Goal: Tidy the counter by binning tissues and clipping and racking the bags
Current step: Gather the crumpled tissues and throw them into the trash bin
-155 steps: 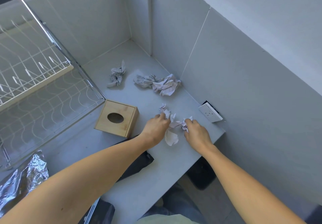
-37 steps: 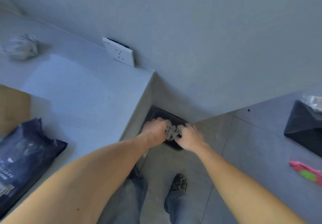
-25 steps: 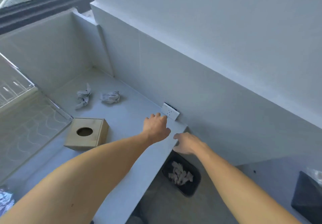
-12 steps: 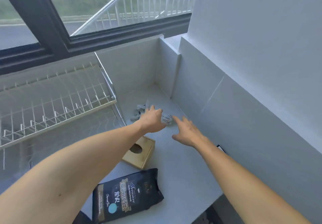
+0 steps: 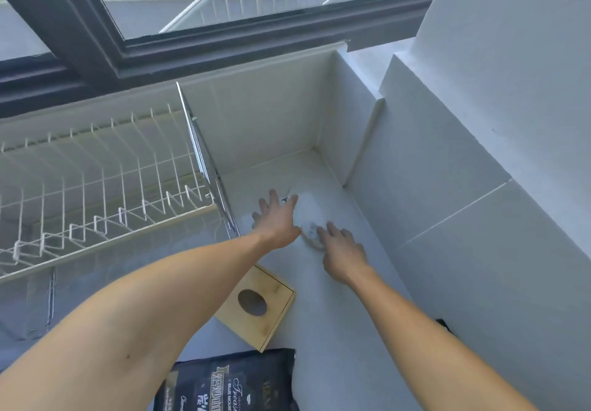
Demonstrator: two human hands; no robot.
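Both hands reach over the far part of the grey counter [image 5: 339, 330]. My left hand [image 5: 277, 219] has its fingers spread and covers most of one crumpled tissue, of which only a sliver [image 5: 285, 198] shows past the fingertips. My right hand [image 5: 343, 249] lies flat, fingertips touching a second crumpled tissue [image 5: 309, 233] that sits between the two hands. Neither hand has closed on anything. A dark printed bag [image 5: 230, 382] lies flat at the near edge of the counter.
A wooden tissue box [image 5: 257, 306] with an oval hole sits between the bag and my hands. A white wire dish rack [image 5: 96, 187] with a chrome frame fills the left side. Tiled walls close the counter at the back and right, under a window.
Both hands have moved further toward the back corner, onto the two tissues. The view has come closer to the counter.
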